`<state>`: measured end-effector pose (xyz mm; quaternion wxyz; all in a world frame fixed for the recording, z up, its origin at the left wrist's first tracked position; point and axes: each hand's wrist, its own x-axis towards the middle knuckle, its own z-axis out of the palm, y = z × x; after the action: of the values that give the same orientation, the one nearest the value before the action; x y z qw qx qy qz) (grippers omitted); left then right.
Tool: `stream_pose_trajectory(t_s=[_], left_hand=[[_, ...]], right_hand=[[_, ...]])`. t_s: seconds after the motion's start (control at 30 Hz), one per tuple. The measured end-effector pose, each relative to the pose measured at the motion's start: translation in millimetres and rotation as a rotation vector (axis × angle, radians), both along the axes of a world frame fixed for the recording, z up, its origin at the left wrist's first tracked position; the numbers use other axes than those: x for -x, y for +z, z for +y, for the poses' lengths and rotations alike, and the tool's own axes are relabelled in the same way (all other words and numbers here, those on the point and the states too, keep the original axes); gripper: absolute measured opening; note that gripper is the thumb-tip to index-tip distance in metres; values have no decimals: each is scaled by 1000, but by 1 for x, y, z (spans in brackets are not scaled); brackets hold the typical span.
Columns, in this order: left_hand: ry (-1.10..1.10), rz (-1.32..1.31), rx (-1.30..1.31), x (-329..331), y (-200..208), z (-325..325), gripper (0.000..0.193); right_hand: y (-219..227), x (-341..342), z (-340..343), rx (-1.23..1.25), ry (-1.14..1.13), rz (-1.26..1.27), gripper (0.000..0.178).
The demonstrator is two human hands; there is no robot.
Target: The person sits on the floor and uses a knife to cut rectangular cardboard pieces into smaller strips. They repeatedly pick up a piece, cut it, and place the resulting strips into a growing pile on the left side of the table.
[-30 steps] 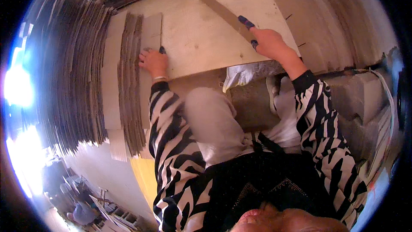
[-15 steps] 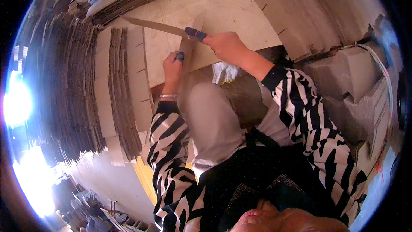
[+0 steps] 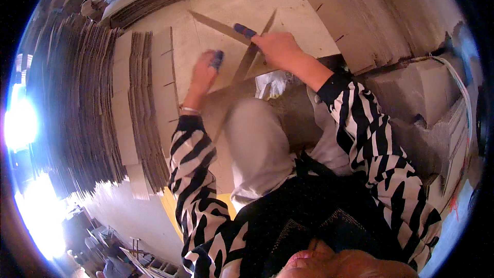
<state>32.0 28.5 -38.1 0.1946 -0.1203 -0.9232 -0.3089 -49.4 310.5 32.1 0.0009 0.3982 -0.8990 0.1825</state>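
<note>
Right hand [image 3: 278, 50]: pinching a cardboard strip [image 3: 218, 25]
Left hand [image 3: 205, 69]: hovering nearby, blurring, its grip unclear
Strip feel: probably proving light, stiffish, creasable; edges offering best hold

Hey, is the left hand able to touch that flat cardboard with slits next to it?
Probably yes. The slitted cardboard lies just left of the left hand, and nothing visible stands between them. The hand is blurred, so I can't tell whether it holds anything.
</note>
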Motion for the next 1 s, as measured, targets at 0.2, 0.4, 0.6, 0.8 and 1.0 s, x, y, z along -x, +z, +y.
stream_pose_trajectory(t_s=[0.2, 0.4, 0.6, 0.8, 1.0], left_hand=[[987, -248, 729, -4, 13, -36, 43], [760, -252, 922, -55, -5, -35, 25], [762, -427, 741, -28, 22, -21, 17], [842, -195, 400, -19, 24, -19, 12], [739, -196, -92, 1, 20, -8, 15]], right_hand=[[5, 18, 26, -156, -71, -61, 32], [1, 5, 12, -109, -15, -73, 38], [2, 4, 13, -14, 104, 34, 37], [-7, -3, 8, 65, 201, 101, 33], [-8, 1, 9, 179, 182, 136, 34]])
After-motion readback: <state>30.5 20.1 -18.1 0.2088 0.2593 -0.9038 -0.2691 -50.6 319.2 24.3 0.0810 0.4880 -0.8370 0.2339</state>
